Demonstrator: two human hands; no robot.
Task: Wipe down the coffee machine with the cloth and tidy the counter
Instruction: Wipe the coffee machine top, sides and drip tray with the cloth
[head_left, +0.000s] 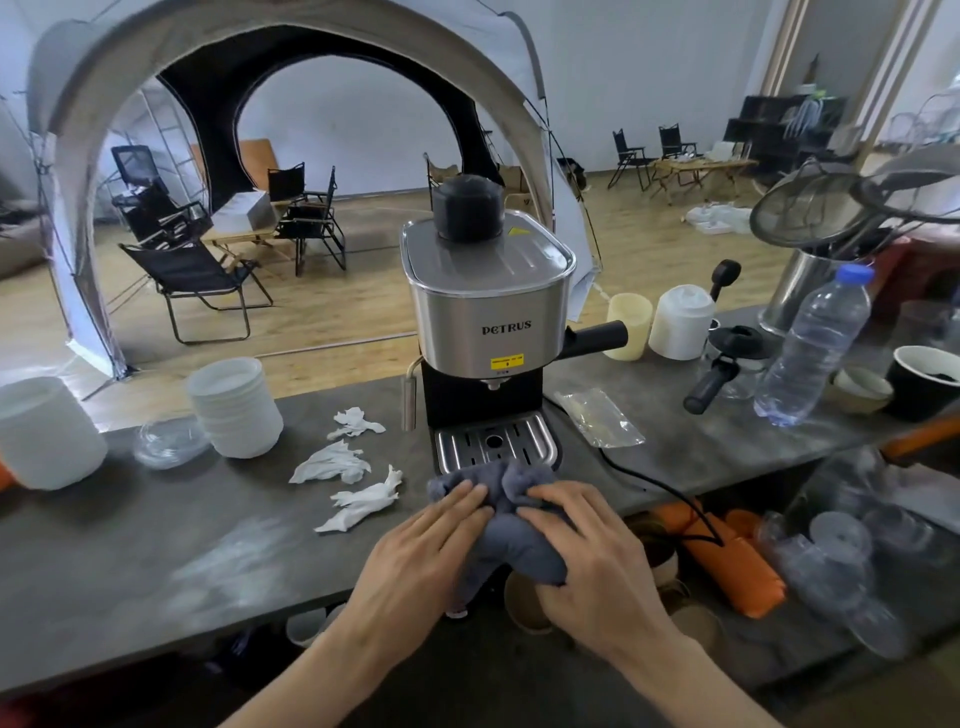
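A silver and black coffee machine (488, 306) stands on the grey counter (156, 545), its drip tray (493, 441) facing me. A grey cloth (506, 519) lies bunched at the counter's front edge, just in front of the drip tray. My left hand (415, 551) presses on the cloth's left side and my right hand (587, 545) grips its right side. Three crumpled white tissues (353, 467) lie on the counter left of the machine.
A stack of white bowls (234, 405), a clear lid (166, 441) and a white tub (47, 431) stand at the left. Right of the machine are a plastic wrapper (597, 418), a water bottle (815, 343), a portafilter (717, 379), cups and the black power cord (660, 488).
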